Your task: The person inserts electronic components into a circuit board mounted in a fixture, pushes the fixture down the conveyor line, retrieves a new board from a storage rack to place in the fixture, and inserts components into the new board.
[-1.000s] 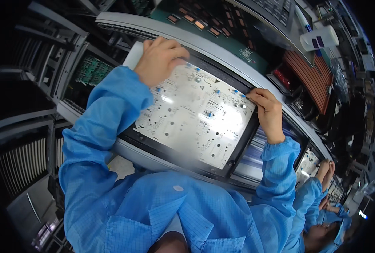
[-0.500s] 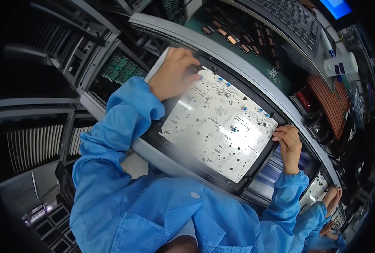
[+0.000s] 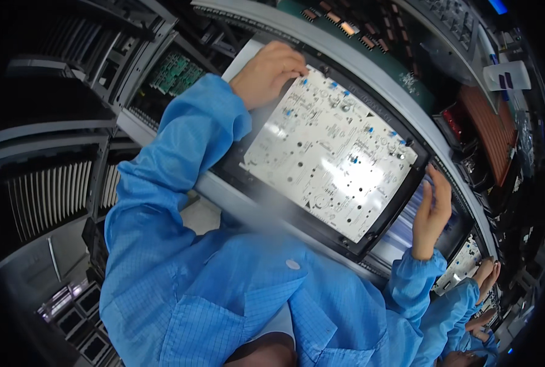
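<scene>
A white circuit board (image 3: 327, 153), printed with black markings and dotted with small blue and round parts, lies flat in a black frame (image 3: 284, 217). My left hand (image 3: 269, 74) is at the board's far left corner. Its fingers are bent together with the tips on that corner; whatever they pinch is hidden beneath them. Beside the frame's right edge is my right hand (image 3: 433, 211), thumb and fingers apart and nothing between them. Blue sleeves cover both my forearms.
The frame rests on a conveyor with a curved grey rail (image 3: 370, 79) along its far side. Beyond stand a keyboard (image 3: 450, 21) and a white cup (image 3: 507, 76). Green boards (image 3: 177, 73) sit in a rack at left. At far right, a co-worker's hand (image 3: 486, 275) is near another white board (image 3: 462, 266).
My right hand has come off the board's right corner and its fingers have spread. My left fingers have drawn together at the far left corner. The whole view has shifted slightly.
</scene>
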The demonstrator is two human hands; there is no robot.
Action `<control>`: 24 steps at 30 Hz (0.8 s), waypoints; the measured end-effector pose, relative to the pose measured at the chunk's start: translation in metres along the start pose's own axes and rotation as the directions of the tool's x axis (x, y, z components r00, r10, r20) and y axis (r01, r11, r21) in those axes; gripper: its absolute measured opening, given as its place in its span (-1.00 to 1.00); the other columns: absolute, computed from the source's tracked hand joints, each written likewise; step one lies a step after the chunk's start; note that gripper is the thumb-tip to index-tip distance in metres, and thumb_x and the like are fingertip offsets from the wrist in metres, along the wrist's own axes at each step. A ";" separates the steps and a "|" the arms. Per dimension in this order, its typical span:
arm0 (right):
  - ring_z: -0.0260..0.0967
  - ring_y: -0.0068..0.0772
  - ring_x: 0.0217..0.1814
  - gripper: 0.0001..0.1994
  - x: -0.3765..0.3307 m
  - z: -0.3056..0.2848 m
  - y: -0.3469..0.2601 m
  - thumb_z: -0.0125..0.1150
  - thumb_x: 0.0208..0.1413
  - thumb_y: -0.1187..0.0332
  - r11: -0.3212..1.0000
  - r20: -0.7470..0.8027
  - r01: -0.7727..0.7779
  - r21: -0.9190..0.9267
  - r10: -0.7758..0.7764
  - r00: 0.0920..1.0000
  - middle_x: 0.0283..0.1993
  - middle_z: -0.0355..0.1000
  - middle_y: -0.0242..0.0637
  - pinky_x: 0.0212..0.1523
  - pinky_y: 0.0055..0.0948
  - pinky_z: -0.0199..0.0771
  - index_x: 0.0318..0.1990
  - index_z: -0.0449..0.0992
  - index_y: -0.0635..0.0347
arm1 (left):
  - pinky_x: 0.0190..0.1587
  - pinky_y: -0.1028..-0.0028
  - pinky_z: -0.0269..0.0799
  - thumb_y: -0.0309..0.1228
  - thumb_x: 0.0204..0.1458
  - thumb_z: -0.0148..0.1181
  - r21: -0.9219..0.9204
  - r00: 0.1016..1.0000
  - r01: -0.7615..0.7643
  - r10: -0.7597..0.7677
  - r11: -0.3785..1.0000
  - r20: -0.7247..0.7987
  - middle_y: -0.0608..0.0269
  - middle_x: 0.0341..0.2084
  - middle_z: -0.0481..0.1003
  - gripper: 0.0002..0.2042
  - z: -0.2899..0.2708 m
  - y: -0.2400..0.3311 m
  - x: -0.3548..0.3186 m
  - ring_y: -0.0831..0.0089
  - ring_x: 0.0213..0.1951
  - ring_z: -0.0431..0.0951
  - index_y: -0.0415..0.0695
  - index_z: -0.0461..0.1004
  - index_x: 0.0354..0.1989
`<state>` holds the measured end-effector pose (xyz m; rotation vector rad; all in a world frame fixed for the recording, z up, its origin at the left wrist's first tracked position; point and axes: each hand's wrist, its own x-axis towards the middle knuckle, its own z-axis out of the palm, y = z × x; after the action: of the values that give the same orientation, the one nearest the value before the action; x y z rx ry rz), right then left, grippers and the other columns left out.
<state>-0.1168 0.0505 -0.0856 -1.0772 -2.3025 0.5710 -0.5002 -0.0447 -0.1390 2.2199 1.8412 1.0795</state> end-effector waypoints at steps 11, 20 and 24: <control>0.32 -0.24 -0.30 -0.66 -0.118 0.009 -0.056 0.36 -0.11 0.57 0.985 0.074 -0.168 -0.044 0.171 0.982 -0.27 0.33 -0.15 -0.27 -0.40 0.38 -0.10 0.55 0.30 | 0.11 0.24 0.30 -0.48 -0.11 0.33 -0.095 0.894 0.237 -0.178 0.967 0.412 0.12 -0.11 0.44 -0.71 -0.080 0.078 -0.082 0.13 0.05 0.37 -0.19 0.51 -0.16; 0.35 -0.31 -0.27 -0.81 -0.136 0.030 -0.061 0.33 -0.08 0.60 0.911 -0.141 -0.400 0.100 0.411 0.901 -0.29 0.39 -0.22 -0.27 -0.46 0.38 -0.24 0.59 0.31 | -0.08 0.40 0.41 -0.63 -0.15 0.31 -0.095 0.904 0.428 -0.426 0.899 0.040 0.14 -0.22 0.41 -0.75 -0.044 0.104 -0.105 0.27 -0.15 0.46 -0.23 0.53 -0.24; 0.36 -0.25 -0.24 -0.84 -0.132 0.038 -0.058 0.28 -0.07 0.66 0.969 -0.141 -0.232 0.085 0.242 0.960 -0.29 0.40 -0.20 -0.21 -0.43 0.37 -0.28 0.59 0.30 | -0.06 0.43 0.41 -0.61 -0.12 0.28 -0.107 0.899 0.438 -0.430 0.893 0.090 0.14 -0.16 0.42 -0.75 -0.046 0.105 -0.114 0.27 -0.08 0.45 -0.22 0.54 -0.20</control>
<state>-0.1017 -0.0936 -0.1189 -1.3263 -2.0251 0.6319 -0.4418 -0.1923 -0.1097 1.6363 2.0398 0.9868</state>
